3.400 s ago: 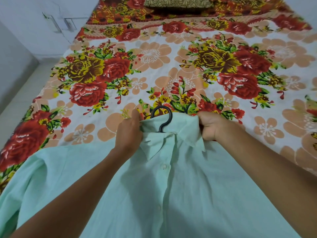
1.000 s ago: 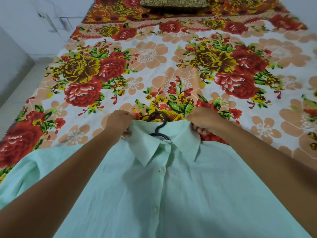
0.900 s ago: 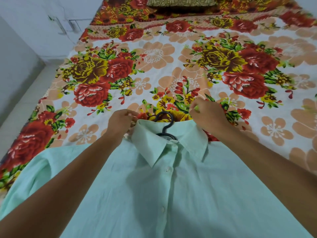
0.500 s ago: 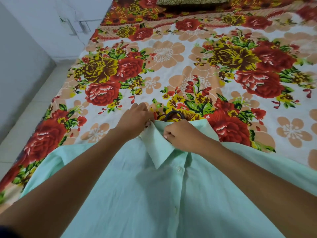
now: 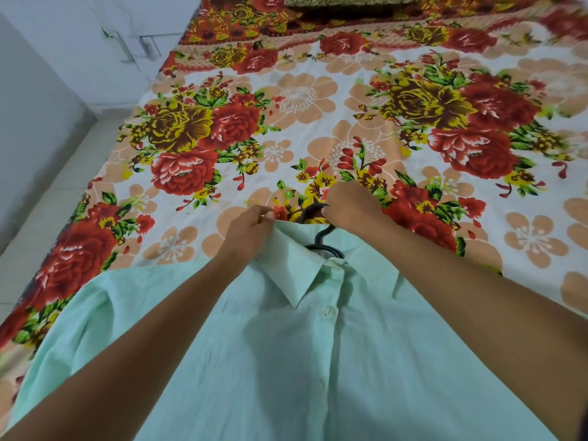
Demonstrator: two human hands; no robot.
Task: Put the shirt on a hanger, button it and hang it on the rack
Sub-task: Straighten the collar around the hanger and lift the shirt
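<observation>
A mint green shirt (image 5: 318, 361) lies face up on the bed, its front closed with white buttons down the placket. A black hanger (image 5: 323, 238) sits inside it; only the neck and hook show above the collar. My left hand (image 5: 251, 230) pinches the left collar edge. My right hand (image 5: 350, 206) grips the hanger's hook just beyond the collar. The hanger's shoulders are hidden under the fabric.
The bed is covered by a floral sheet (image 5: 302, 100) with red and yellow roses. A patterned pillow (image 5: 346, 1) lies at the far end. A tiled floor strip (image 5: 47, 192) and a white wall with cupboard handles (image 5: 127, 49) are on the left.
My right hand left the collar front and moved up onto the hanger hook. My left hand stayed at the left collar edge. The view shifted slightly.
</observation>
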